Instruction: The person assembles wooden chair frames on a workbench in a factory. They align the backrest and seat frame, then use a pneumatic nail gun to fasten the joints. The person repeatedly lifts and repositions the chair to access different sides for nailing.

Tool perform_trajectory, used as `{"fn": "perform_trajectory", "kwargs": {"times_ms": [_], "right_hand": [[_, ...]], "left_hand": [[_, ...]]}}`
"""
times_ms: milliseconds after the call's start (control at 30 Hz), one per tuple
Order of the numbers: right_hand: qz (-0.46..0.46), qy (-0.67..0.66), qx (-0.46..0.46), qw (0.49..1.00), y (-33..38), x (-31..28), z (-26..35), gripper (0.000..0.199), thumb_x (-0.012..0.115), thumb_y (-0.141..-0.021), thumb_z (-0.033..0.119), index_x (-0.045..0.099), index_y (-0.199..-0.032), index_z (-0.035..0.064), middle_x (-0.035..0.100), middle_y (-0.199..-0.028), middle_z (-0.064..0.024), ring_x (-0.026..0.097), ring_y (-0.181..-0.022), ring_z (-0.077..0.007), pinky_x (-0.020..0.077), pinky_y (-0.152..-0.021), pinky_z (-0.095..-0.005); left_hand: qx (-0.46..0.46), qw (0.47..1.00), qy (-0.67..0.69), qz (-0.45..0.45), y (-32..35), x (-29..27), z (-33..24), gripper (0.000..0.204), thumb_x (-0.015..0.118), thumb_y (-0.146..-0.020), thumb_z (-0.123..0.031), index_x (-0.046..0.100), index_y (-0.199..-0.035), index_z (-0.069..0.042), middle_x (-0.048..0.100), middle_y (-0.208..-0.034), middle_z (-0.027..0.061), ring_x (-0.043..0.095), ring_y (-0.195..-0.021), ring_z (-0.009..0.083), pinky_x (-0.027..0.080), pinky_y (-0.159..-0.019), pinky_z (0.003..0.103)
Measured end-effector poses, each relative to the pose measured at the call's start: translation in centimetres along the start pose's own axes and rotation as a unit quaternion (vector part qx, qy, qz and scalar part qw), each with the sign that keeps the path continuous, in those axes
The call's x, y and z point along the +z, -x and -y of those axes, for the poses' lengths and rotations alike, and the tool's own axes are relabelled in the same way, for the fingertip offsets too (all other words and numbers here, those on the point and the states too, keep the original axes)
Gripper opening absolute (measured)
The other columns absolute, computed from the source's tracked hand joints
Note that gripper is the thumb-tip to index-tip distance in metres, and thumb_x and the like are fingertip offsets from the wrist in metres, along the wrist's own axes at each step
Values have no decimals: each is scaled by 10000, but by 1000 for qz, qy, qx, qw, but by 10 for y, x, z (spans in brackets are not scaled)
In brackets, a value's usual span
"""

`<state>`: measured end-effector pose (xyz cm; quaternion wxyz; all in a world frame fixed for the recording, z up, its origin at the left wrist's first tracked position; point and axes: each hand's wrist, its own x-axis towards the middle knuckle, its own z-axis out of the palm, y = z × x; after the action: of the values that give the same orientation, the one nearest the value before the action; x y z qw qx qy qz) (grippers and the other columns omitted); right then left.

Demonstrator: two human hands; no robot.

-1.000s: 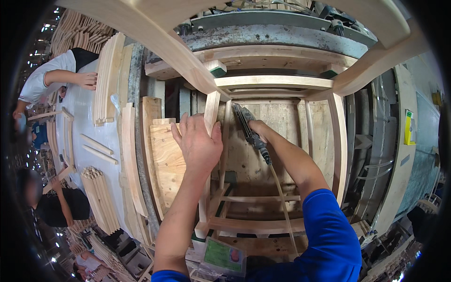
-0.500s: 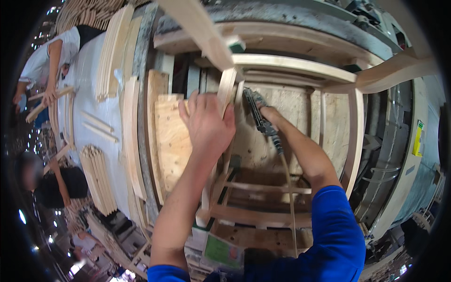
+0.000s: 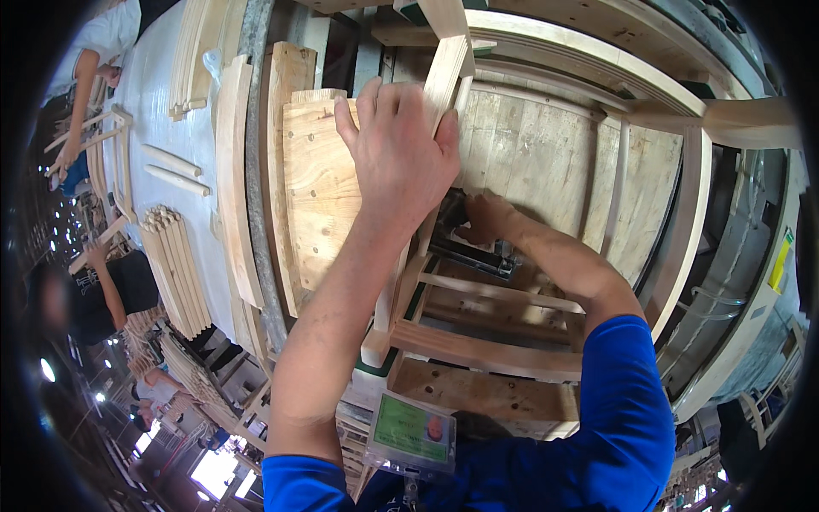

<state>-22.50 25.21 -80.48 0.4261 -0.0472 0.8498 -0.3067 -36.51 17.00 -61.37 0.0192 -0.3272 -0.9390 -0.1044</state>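
A pale wooden chair-like frame [image 3: 695, 196] lies over the bench, its rails and legs joined into a box shape. My left hand [image 3: 399, 154] grips its left-hand rail [image 3: 447, 75], the thumb on the right side and the fingers across to the left. Inside the frame, my right hand [image 3: 493, 218] is wrapped round a black air nailer or stapler [image 3: 473, 256]. The tool lies close along the inner side of that rail, below my left hand. Its tip is partly hidden by the rail and my hand.
A drilled plywood block [image 3: 320, 171] stands left of the frame. Further left, a covered table [image 3: 162, 77] carries stacked wooden strips [image 3: 175, 269] and two loose sticks [image 3: 175, 179]. Two people work beyond it. Metal rails and tubing [image 3: 725, 282] run along the right.
My right hand has brought the tool nearer to me and turned it, so its long dark body points to the lower right. My left hand stays on the rail; the view has shifted.
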Motion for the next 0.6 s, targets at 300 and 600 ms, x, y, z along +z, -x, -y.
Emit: {"fn": "perform_trajectory", "kwargs": {"times_ms": [300, 600], "right_hand": [[18, -59, 65, 996, -2, 2, -4, 552, 735, -900, 490, 784, -1136, -7, 761, -1133, -236, 722, -1151, -364, 571, -1028, -429], [26, -911, 92, 400, 50, 51, -102, 509, 693, -985, 586, 698, -1065, 84, 693, -850, -127, 659, -647, -269, 580, -614, -405]], "left_hand": [[11, 1000, 5, -21, -5, 0, 1, 379, 733, -935, -278, 638, -1176, -1, 630, -1232, 185, 480, -1372, 382, 235, -1183, 695], [-22, 1000, 3, 22, -3, -13, -10, 390, 719, -952, -270, 613, -1208, 4, 625, -1267, 196, 463, -1398, 396, 220, -1218, 657]]}}
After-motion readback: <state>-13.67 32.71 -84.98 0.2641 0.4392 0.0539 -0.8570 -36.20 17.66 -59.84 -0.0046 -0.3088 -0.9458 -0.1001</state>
